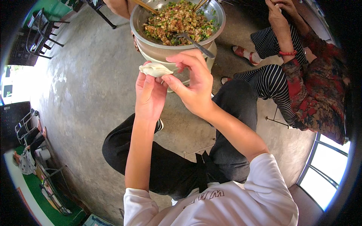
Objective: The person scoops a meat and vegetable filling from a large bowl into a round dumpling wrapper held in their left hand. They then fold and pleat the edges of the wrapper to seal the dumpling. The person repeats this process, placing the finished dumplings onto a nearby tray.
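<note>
A pale folded dumpling (155,69) rests in the fingertips of my left hand (150,96), its pleated edge facing up. My right hand (195,82) is curved beside the dumpling's right end, thumb and index finger spread apart. The thumb tip overlaps that end in the view; whether it presses on the dough is unclear. Just beyond both hands stands a large metal bowl (135,31) of chopped filling (178,22) with green bits. A metal spoon (198,46) leans over its near rim, and wooden chopsticks (145,7) stick into the filling.
The bowl sits on a pale round support (213,56). At the right, a seated person (319,82) in striped trousers holds something small and pale. Another person's arm (120,8) is behind the bowl. A dark chair (43,36) stands far left; someone reclines (28,158) at lower left.
</note>
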### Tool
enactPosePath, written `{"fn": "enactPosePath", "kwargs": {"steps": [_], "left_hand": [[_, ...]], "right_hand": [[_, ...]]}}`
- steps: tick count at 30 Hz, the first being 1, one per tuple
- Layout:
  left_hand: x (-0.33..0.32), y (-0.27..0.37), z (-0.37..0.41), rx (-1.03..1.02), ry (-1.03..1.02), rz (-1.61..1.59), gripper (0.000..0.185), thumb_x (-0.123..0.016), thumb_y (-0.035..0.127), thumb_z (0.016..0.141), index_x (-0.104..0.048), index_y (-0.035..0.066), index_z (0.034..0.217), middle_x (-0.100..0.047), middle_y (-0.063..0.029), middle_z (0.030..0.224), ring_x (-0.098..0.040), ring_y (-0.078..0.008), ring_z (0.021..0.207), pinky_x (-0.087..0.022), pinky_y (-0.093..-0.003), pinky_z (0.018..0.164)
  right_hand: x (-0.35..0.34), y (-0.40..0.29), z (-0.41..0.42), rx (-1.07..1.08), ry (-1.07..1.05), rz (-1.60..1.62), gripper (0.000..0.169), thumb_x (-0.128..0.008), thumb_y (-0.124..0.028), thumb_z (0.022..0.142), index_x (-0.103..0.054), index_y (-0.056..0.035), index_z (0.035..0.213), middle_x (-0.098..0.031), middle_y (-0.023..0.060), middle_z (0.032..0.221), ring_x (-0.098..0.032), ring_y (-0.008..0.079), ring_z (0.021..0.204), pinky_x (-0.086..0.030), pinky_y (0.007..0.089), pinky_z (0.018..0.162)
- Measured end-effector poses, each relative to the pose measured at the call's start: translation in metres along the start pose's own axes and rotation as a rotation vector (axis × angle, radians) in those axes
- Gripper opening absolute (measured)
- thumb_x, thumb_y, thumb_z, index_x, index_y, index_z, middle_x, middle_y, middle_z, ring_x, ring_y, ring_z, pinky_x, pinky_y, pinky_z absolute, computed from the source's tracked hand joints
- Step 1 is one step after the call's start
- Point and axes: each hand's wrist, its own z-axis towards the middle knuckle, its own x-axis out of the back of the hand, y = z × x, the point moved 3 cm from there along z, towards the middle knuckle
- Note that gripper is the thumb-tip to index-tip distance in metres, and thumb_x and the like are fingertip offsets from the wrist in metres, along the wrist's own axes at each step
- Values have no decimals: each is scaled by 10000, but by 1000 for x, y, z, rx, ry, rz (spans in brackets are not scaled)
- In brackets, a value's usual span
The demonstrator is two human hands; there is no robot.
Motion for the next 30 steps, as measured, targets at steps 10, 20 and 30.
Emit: {"fn": "enactPosePath", "kwargs": {"steps": [10, 20, 30], "left_hand": [[-6, 2, -4, -19, -64, -136, 393, -605, 252, 841, -456, 163, 1193, -546, 12, 1082, -502, -149, 1004, -387, -341, 904], [-8, 3, -3, -24, 0, -66, 358, -593, 219, 854, -482, 127, 1182, -551, -2, 1090, -510, -131, 989, -386, -323, 884], [-13, 25, 3, -371, 96, 750, 274, -623, -34, 762, -602, -47, 1035, -546, -118, 1137, -537, -134, 969, -435, -255, 831]], "right_hand": [[1, 0, -5, 69, -58, -26, 239, -717, -6, 657, -664, -53, 885, -502, 39, 858, -498, 118, 724, -410, 228, 627], [-2, 4, 0, 111, -59, 30, 295, -670, -39, 717, -599, -57, 1003, -537, 50, 835, -513, 112, 681, -414, 224, 571], [-9, 18, -3, -545, -382, 311, 285, -472, -195, 923, -513, -17, 1141, -565, -12, 807, -504, 60, 682, -404, 195, 575]]}}
